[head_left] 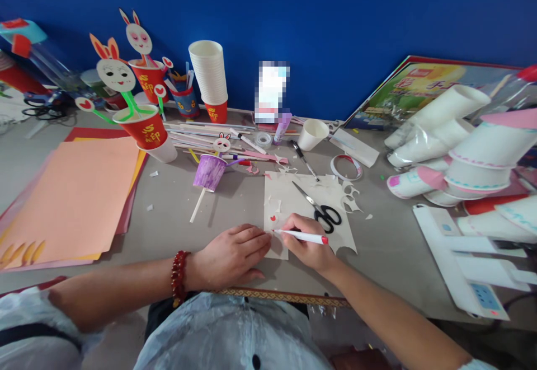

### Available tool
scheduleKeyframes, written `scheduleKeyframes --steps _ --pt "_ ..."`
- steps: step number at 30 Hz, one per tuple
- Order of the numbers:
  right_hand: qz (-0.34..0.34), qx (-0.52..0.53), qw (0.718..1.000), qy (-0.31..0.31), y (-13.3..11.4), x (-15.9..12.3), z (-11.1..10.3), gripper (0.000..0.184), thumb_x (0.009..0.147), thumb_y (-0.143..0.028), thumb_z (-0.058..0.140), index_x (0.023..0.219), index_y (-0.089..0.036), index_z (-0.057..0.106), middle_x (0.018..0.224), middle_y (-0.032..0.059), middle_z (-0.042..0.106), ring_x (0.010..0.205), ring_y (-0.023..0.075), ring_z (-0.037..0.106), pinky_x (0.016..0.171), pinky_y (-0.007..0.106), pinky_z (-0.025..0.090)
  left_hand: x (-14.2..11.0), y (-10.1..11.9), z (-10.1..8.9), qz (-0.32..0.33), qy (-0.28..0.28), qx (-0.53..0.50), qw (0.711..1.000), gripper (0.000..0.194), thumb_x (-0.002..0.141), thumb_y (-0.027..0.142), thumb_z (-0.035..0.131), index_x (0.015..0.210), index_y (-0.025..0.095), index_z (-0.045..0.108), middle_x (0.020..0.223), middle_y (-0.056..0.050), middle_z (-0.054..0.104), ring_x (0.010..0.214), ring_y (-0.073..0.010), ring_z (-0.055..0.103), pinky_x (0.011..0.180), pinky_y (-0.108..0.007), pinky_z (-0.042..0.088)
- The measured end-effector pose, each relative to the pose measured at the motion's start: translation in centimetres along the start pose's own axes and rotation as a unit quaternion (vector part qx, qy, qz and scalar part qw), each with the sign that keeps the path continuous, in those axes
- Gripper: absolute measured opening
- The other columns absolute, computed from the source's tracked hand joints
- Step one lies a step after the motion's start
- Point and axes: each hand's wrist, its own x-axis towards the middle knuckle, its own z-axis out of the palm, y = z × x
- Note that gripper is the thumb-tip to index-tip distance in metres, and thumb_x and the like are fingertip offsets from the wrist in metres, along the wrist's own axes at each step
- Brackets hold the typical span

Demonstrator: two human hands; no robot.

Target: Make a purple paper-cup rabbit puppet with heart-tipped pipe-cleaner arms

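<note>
My right hand (309,242) is closed around a red marker (306,237), its tip down on the white paper (276,251). Just above the tip is a small red heart (273,218) drawn on the paper. My left hand (235,253) lies flat, palm down, its fingertips at the paper's left edge. Black-handled scissors (321,210) rest on a larger white sheet (342,235) right of the marker. Farther back on the left stands a purple-coloured paper cup (210,173) on a white stick, with a small rabbit face (222,143) above it.
Rabbit figures on red cups (145,129) stand at the left behind stacked coloured paper (79,191). A tall cup stack (207,73), a blurred-out phone (271,93) and a tape roll (346,167) are behind. White cups (482,146) and a power strip (461,263) fill the right.
</note>
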Motion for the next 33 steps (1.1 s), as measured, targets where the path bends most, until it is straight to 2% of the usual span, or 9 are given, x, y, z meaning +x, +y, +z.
scheduleKeyframes --steps 6,13,33 --pt "-0.001 0.005 1.0 0.001 -0.14 0.05 -0.08 0.017 0.082 -0.017 0.054 0.067 -0.022 0.049 0.056 -0.0032 0.052 0.051 0.0132 0.047 0.053 0.026 0.036 -0.05 0.02 -0.01 -0.001 -0.008 0.003 1.0 0.048 0.097 0.043 0.05 0.131 0.01 0.054 0.135 -0.014 0.06 0.124 -0.0272 0.053 0.108 -0.042 0.043" --pt "0.014 0.018 0.999 0.047 0.0 -0.3 -0.03 0.017 0.083 -0.016 0.053 0.067 -0.022 0.049 0.055 -0.0046 0.05 0.049 0.0122 0.044 0.051 0.025 0.035 -0.06 -0.03 0.02 0.002 -0.004 0.005 1.0 0.049 0.098 0.042 0.048 0.132 0.009 0.053 0.136 -0.014 0.06 0.124 -0.0275 0.053 0.108 -0.042 0.043" --pt "0.018 -0.004 1.0 0.024 -0.06 -0.12 0.0 0.018 0.082 -0.016 0.052 0.066 -0.022 0.048 0.056 -0.0034 0.052 0.051 0.0132 0.047 0.053 0.026 0.036 -0.02 -0.03 -0.02 0.001 -0.001 0.001 1.0 0.049 0.097 0.043 0.049 0.131 0.009 0.053 0.134 -0.015 0.061 0.122 -0.0274 0.054 0.108 -0.041 0.044"
